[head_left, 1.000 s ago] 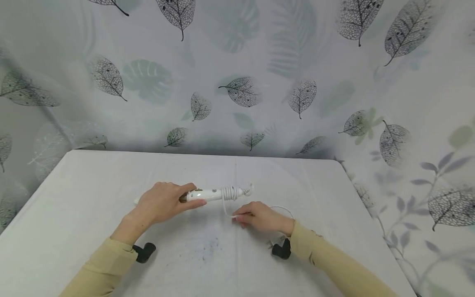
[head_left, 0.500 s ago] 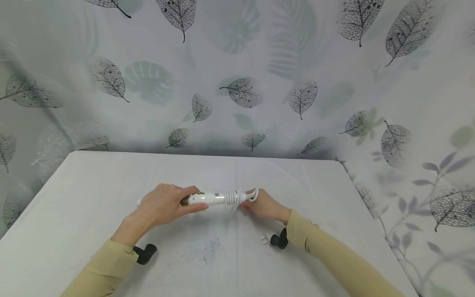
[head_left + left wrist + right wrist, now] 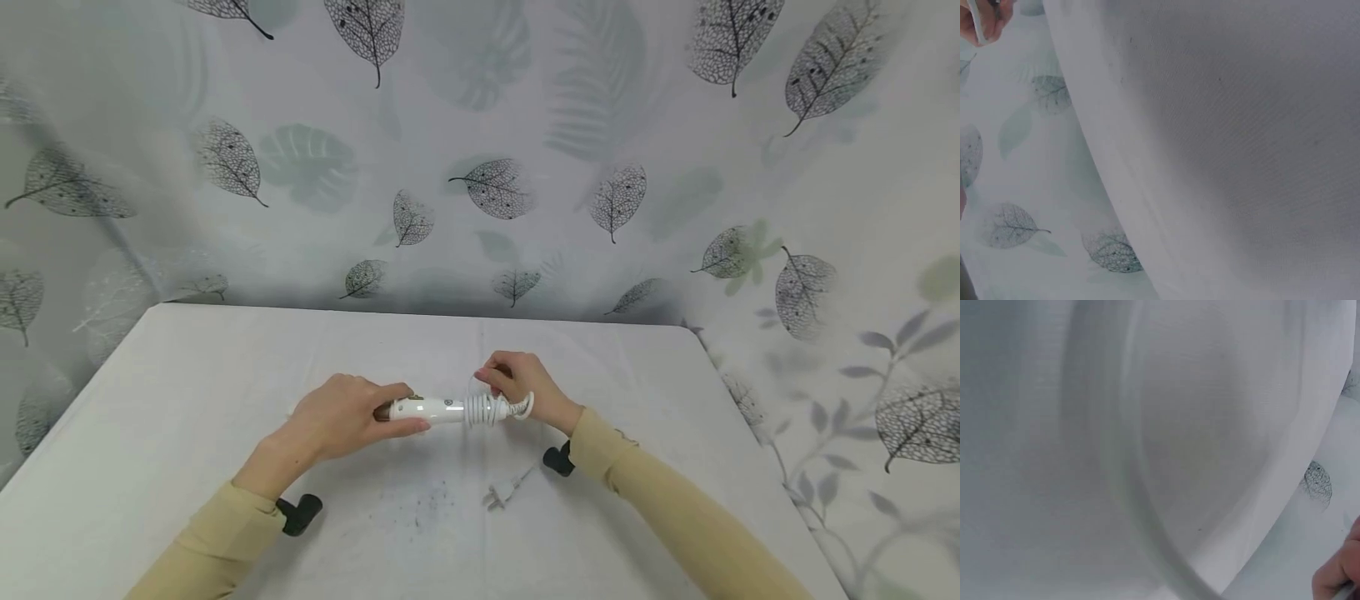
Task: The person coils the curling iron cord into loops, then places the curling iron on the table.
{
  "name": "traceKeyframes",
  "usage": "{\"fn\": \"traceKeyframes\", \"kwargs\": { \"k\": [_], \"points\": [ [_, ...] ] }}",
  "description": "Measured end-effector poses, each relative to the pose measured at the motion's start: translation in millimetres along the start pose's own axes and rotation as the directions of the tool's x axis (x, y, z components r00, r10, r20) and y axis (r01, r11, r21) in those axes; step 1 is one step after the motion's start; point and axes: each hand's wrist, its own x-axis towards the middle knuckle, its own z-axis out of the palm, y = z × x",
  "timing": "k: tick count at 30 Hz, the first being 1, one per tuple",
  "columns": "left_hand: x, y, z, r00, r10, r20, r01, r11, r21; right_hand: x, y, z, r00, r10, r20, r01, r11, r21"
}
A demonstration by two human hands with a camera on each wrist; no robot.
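My left hand (image 3: 337,417) grips a white curling iron (image 3: 427,409) by its brownish part, holding it level over the table with the rest of that end hidden in the palm. White cord (image 3: 480,409) is coiled in several turns around the handle's right end. Beyond those coils, my right hand (image 3: 528,385) pinches the loose part of the cord between thumb and fingertips. The cord's plug (image 3: 495,498) dangles or lies nearer me. In the right wrist view the cord (image 3: 1147,519) crosses as a blurred curve, and fingers (image 3: 1335,572) show at the lower right corner.
A white cloth-covered table (image 3: 600,358) lies under both hands, with dark specks (image 3: 427,504) near its middle. Leaf-patterned curtain (image 3: 480,125) hangs behind and at both sides. A black wrist-worn piece (image 3: 300,514) sits at the left cuff, another black piece (image 3: 558,458) at the right.
My right hand has carried the cord from the near side of the handle, around its right end, to the far side. The plug has shifted left. My left hand keeps its grip.
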Motion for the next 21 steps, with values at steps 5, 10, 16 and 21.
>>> {"fn": "traceKeyframes", "kwargs": {
  "k": [5, 10, 16, 21],
  "points": [
    [0.3, 3.2, 3.1, 0.999, 0.052, -0.014, -0.052, 0.999, 0.014, 3.3, -3, 2, 0.999, -0.025, -0.04, 0.023, 0.999, -0.038],
    [1.3, 6.6, 3.5, 0.998, 0.06, -0.012, -0.06, 0.998, 0.018, 3.8, -4, -4, 0.993, -0.079, -0.084, 0.077, 0.997, -0.025],
    [1.5, 6.7, 3.2, 0.998, 0.056, 0.014, -0.057, 0.996, 0.07, 7.0, -5, -15, 0.983, -0.15, -0.102, 0.146, 0.988, -0.047],
    [2.0, 5.7, 6.5, 0.998, 0.058, 0.013, -0.058, 0.995, 0.085, 7.1, -10, -21, 0.972, -0.204, -0.12, 0.197, 0.978, -0.062]
  ]
}}
